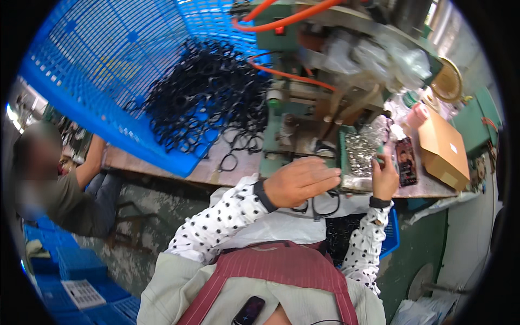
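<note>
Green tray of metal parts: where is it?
In the head view, the green tray of small metal parts lies right of centre, left of the phone and beside the right hand.

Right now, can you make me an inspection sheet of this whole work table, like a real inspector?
Surface: pinkish, marked tabletop; a loose dark frame lies on it.
Job's things: black glasses frame below the left hand; heap of dark frames in a blue basket; green tray holding small silvery parts.
Clutter: phone, cardboard box, clear plastic bags.
Grippers: two bare hands; right hand beside the tray, fingers bent; grips unclear.
Cables: orange hose or cable near the machine.
Surroundings: seated person and blue crates, left.
</note>
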`<state>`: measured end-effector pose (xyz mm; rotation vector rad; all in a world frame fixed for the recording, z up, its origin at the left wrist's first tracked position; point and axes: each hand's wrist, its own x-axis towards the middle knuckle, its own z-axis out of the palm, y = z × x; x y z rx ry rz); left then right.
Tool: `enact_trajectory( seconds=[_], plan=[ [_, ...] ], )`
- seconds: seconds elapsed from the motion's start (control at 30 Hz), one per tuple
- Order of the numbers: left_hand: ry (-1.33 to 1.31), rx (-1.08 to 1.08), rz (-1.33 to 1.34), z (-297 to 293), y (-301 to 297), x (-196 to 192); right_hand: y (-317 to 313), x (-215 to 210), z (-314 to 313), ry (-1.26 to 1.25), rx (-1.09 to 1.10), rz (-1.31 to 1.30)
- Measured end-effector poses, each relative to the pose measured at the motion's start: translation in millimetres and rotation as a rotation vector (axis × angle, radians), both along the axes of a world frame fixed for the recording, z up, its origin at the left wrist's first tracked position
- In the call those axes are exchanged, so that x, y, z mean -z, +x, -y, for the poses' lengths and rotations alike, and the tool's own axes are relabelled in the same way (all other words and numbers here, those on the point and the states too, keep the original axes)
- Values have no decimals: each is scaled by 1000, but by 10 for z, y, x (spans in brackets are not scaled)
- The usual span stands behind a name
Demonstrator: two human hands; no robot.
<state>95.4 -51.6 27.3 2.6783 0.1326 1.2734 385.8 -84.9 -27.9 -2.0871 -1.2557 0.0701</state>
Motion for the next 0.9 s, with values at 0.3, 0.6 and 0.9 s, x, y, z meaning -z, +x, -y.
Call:
enact_trajectory(
  seconds=[0.3,0.6,0.9],
  plan=[
    [43,-35,80,28,51,98,133,518,-217,276,-128,-61],
    [68,-744,316,-468,-789,462,71,580,-219,420,-44,-393],
    [267,-981,-490,-1609,-1550,415,-25,501,-173,338,40,-171]
  ],
)
